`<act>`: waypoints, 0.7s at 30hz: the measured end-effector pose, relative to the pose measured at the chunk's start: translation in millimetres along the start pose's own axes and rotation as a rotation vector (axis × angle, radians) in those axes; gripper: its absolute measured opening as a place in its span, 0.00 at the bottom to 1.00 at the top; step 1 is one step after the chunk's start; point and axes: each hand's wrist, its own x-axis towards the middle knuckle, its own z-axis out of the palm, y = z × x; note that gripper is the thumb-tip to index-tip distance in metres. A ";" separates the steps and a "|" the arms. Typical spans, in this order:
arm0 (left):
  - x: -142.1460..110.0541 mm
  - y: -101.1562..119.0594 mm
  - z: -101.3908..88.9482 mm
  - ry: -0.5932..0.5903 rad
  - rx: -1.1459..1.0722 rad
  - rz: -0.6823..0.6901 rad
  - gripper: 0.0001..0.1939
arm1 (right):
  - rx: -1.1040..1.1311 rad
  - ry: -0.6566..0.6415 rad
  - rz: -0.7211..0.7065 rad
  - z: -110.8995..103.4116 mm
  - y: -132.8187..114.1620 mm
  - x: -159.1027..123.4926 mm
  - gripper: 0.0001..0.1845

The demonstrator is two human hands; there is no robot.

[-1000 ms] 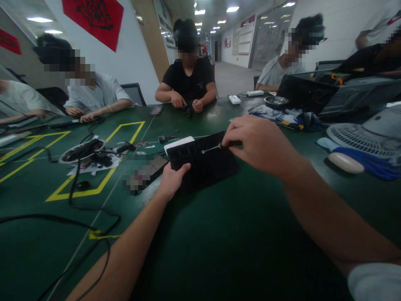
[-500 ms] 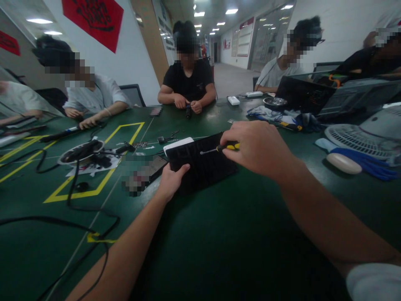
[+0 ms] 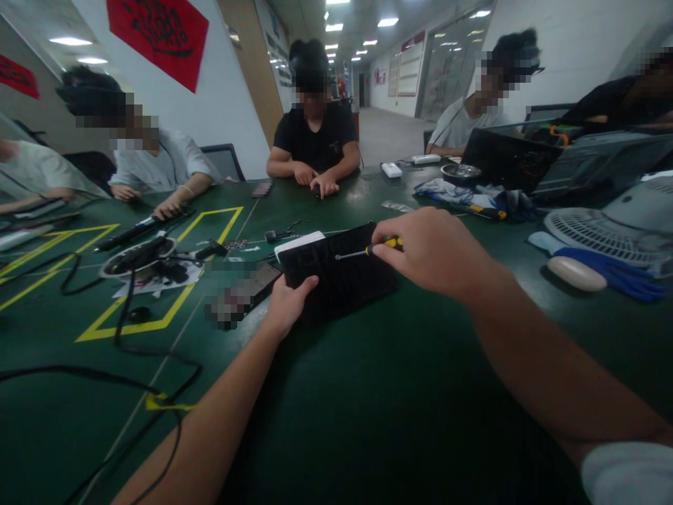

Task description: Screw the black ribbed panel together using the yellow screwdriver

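Observation:
A flat black panel [image 3: 347, 284] is tilted up off the green table in front of me. My left hand [image 3: 289, 301] grips its left edge, thumb on the front face and fingers hidden behind. In my right hand [image 3: 434, 249] is a screwdriver [image 3: 353, 254] with a yellow and black handle, pinched between thumb and fingers. Its thin metal shaft points left across the panel, the tip at the dark face; whether it touches a screw I cannot tell. A white flat object [image 3: 301, 242] shows behind the panel's upper left edge.
Left, a bowl of dark parts [image 3: 139, 258] sits near a loose black cable [image 3: 118, 315]. A blurred flat device [image 3: 252, 287] lies by my left hand. Right are a white fan [image 3: 594, 235], blue glove [image 3: 610, 270] and white oval object [image 3: 577, 273]. Several co-workers sit around the table.
My right hand and the screwdriver handle have shifted very slightly; the left hand and panel stay put. The left co-worker's dark rod moved right, and the co-worker opposite lowered a small dark object.

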 end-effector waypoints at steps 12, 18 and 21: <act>-4.0 6.8 2.6 0.018 -0.003 -0.008 0.26 | 0.016 -0.003 -0.100 7.6 2.2 0.8 0.12; -1.8 2.7 1.2 0.020 -0.004 0.000 0.27 | 0.052 0.057 -0.114 -1.2 7.7 -4.5 0.12; -1.3 2.1 1.4 0.020 -0.013 -0.009 0.27 | 0.062 0.098 -0.099 -7.1 9.2 -7.5 0.11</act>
